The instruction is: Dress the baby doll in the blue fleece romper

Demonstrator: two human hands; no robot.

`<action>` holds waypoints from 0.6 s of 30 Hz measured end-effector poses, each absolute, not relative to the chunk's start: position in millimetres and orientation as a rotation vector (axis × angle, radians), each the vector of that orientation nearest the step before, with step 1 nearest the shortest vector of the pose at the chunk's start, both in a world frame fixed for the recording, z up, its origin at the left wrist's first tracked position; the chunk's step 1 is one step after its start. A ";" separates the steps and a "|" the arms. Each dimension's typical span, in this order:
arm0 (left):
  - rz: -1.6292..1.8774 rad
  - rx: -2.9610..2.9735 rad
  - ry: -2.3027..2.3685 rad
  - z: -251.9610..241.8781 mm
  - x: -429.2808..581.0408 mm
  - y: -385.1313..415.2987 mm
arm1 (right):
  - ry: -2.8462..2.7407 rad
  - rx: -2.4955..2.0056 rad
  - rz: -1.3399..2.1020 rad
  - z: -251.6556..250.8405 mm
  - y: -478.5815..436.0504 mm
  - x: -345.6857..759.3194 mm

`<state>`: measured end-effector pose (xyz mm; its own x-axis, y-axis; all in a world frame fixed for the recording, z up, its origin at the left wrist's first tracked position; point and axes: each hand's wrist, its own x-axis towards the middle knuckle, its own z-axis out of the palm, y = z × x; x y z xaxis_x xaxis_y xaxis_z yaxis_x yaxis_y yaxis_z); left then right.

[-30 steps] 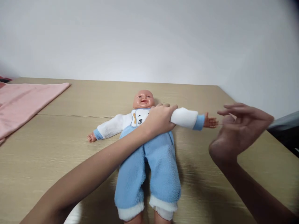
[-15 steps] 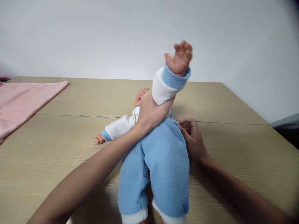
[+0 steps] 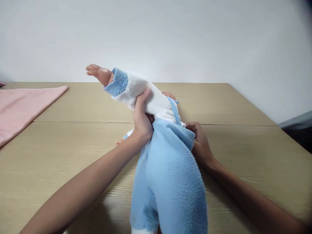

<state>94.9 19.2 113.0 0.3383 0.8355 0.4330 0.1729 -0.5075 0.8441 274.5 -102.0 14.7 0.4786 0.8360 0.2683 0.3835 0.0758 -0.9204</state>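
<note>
A baby doll [image 3: 170,162] lies on the table with its feet toward me, rolled partly onto its side. It wears fuzzy blue trousers and a white top with blue cuffs. My left hand [image 3: 142,115] is wrapped round the doll's raised arm [image 3: 138,89], which points up and to the left. Most of the doll's head is hidden behind the sleeve. My right hand [image 3: 198,141] is closed at the right side of the waist, against the back of the clothing. Its fingers are partly hidden, and they appear to grip the fabric edge.
A pink cloth [image 3: 24,109] lies flat on the left of the wooden table [image 3: 243,169]. A seam runs across the tabletop. Behind it stands a pale wall [image 3: 156,39], and something dark and grey [image 3: 297,130] shows beyond the right edge.
My left hand has swung the doll's arm from the upper right over to the left, rolling its body leftward. My right hand stays at the waist, where the clothing edge now stands out.
</note>
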 end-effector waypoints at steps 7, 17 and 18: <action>1.322 1.620 0.825 93.9 61.2 33.4 | -1.111 -1.503 0.422 1.3 -98.0 277.8; 1.239 1.436 0.694 76.4 10.8 50.2 | -1.318 -1.334 0.368 37.4 -117.5 245.0; 1.210 1.507 0.724 75.4 6.1 53.7 | -1.368 -1.298 0.347 46.7 -120.6 238.0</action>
